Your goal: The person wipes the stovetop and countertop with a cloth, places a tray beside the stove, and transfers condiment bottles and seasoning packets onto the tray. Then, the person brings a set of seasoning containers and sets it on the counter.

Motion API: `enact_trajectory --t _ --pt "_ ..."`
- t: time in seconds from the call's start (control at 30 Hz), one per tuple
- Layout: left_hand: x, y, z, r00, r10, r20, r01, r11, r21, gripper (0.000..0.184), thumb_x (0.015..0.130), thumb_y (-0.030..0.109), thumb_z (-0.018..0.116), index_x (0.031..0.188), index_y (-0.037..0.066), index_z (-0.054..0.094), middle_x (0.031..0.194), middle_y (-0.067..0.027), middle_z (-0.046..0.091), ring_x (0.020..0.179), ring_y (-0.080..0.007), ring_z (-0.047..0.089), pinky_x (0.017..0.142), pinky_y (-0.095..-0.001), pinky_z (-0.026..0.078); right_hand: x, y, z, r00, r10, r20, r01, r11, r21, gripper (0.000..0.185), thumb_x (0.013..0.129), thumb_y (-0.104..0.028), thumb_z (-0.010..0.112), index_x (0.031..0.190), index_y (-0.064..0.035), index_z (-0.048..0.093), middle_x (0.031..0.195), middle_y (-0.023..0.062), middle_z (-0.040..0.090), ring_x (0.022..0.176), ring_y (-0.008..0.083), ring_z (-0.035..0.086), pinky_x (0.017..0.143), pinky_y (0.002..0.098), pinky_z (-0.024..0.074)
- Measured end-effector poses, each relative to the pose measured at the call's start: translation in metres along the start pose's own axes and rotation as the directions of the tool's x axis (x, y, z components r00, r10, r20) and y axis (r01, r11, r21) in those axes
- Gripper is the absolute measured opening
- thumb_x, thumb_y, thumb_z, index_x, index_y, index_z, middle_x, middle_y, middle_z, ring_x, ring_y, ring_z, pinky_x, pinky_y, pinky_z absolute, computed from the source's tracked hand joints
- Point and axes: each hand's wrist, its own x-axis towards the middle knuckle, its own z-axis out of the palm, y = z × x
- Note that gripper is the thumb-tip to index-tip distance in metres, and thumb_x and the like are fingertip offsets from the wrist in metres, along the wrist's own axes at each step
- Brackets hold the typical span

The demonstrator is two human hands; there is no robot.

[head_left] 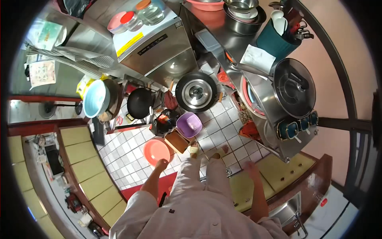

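Note:
My left hand (162,164) is closed on the near rim of a coral-pink plastic basin (152,150), which hangs or rests to the left of my legs. The inside of the basin that shows holds nothing visible. My right hand (250,170) is out to my right, in front of the yellow cabinet doors (274,169). Motion smears its fingers, and I see nothing in it. Close beyond the pink basin are a brown wooden stool or box (176,142) and a purple plastic basin (189,125).
Ahead on the tiled floor stands a wok with a steel lid (195,94). A dark bag (165,122) lies beside the purple basin. To the right is a steel table (274,119) with a lidded black pan (295,85). A sink (287,210) is at the lower right.

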Motion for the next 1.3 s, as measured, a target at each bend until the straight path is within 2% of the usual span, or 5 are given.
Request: enact_trajectory --t 0.13,0.4,0.53,0.87,1.3 --pt "-0.006 -0.004 0.013 0.987 0.120 0.111 -0.092 0.969 -0.231 0.023 0.088 0.029 0.068 0.099 0.009 0.074 0.074 -0.0127 0.071 0.068 -0.0236 0.070 0.068 -0.0375 0.056 0.043 0.007 -0.030 0.878 0.411 -0.244 -0.104 0.663 0.742 0.018 0.096 -0.011 0.060 0.111 -0.0023 0.061 0.092 0.0091 0.067 0.080 0.0196 0.065 0.069 0.0317 0.0563" --pt "0.038 0.070 0.007 0.813 0.535 0.230 -0.575 0.800 0.170 0.034 0.089 0.032 0.069 0.113 0.008 0.070 0.097 -0.0158 0.073 0.092 -0.0306 0.071 0.083 -0.0414 0.056 0.062 -0.019 -0.153 0.629 0.385 -0.675 0.338 0.647 0.684 0.027 0.097 -0.012 0.061 0.122 -0.0041 0.055 0.099 0.0086 0.065 0.082 0.0206 0.066 0.065 0.0314 0.0565" --pt "0.054 0.215 0.050 0.634 0.761 0.137 -0.715 0.644 -0.271 0.036 0.091 0.027 0.068 0.122 0.009 0.067 0.102 -0.0113 0.072 0.087 -0.0242 0.069 0.079 -0.0368 0.055 0.074 0.009 -0.240 0.586 0.453 -0.672 0.293 0.654 0.697 0.025 0.096 -0.012 0.060 0.120 -0.0047 0.058 0.097 0.0072 0.066 0.080 0.0198 0.067 0.063 0.0286 0.0549" --pt "-0.053 0.603 0.146 0.777 0.546 0.313 -0.039 0.538 -0.842 0.050 0.103 0.037 0.054 0.143 0.011 0.039 0.108 -0.0144 0.065 0.094 -0.0238 0.068 0.082 -0.0367 0.057 0.223 -0.057 -0.414 0.800 -0.061 -0.596 0.187 0.970 0.152 0.027 0.100 -0.020 0.055 0.111 0.0008 0.067 0.094 0.0057 0.069 0.081 0.0122 0.063 0.067 0.0258 0.0510" --pt "-0.090 0.666 0.168 0.900 0.356 0.252 0.169 0.247 -0.954 0.061 0.104 0.062 0.029 0.143 0.017 0.044 0.124 -0.0078 0.061 0.114 -0.0197 0.060 0.095 -0.0429 0.050 0.270 -0.080 -0.432 0.994 0.089 -0.057 -0.047 0.856 0.515 0.066 0.105 -0.054 0.036 0.119 0.0023 0.068 0.109 0.0098 0.070 0.101 0.0175 0.063 0.095 0.0306 0.0460"
